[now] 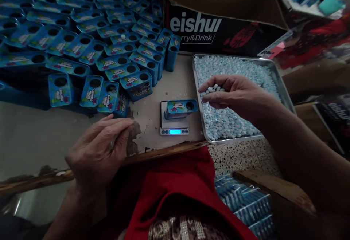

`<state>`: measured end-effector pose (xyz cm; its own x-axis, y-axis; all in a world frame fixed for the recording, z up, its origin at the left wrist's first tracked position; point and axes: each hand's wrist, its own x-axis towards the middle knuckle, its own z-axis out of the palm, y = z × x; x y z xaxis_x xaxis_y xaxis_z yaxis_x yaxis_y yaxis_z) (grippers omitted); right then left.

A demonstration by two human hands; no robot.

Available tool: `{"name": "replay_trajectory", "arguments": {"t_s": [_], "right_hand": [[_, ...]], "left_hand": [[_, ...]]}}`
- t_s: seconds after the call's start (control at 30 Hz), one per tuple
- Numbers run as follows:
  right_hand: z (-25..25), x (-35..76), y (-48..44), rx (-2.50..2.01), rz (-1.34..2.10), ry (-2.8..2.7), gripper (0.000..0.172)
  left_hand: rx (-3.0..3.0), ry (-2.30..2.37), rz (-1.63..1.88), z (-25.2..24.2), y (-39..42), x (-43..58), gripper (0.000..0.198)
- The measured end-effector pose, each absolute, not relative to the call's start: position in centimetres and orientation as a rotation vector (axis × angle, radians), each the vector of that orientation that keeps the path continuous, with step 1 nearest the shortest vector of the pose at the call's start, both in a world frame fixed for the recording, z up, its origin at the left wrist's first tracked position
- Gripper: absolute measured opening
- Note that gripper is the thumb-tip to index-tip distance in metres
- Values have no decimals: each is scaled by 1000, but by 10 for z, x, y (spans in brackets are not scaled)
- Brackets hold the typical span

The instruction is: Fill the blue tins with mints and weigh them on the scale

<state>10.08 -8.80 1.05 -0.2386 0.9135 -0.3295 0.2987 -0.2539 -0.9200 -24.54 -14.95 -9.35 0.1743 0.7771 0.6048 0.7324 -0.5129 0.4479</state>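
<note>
My right hand (232,92) is over the metal tray (201,116), its fingers curled around several small white candies (214,87). More pale blue and white candies (226,121) fill that tray. To its left, a small digital scale (164,126) with a lit blue display bears a blue candy tin (177,114) that has a round hole in its top. My left hand (102,145) rests near the table's front edge, thumb and fingers pressed together; whatever is between them, if anything, is hidden. Just beyond it stand several similar blue tins (108,96).
Many blue tins (65,43) with round holes crowd the table's far left. A black printed cardboard box (226,32) stands open behind the tray. The table's wooden front edge (169,148) is worn. Blue packages (246,203) lie below at right, beside a cardboard flap (276,187).
</note>
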Motion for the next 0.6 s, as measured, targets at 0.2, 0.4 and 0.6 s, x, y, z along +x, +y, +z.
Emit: {"name": "replay_trajectory", "arguments": {"t_s": [0.2,0.4,0.6], "right_hand": [[14,92,-86,-1532,1378,-1790,15],[18,82,-81,-1543,1084,-2200,15],[19,75,-84,-1560,868,-2370,27]], "left_hand": [[2386,1548,1153,-91,-151,-239,31],[2398,1513,1080,-97,-149,-236,29],[2392,1511,977,-101,-148,-240,31]]}}
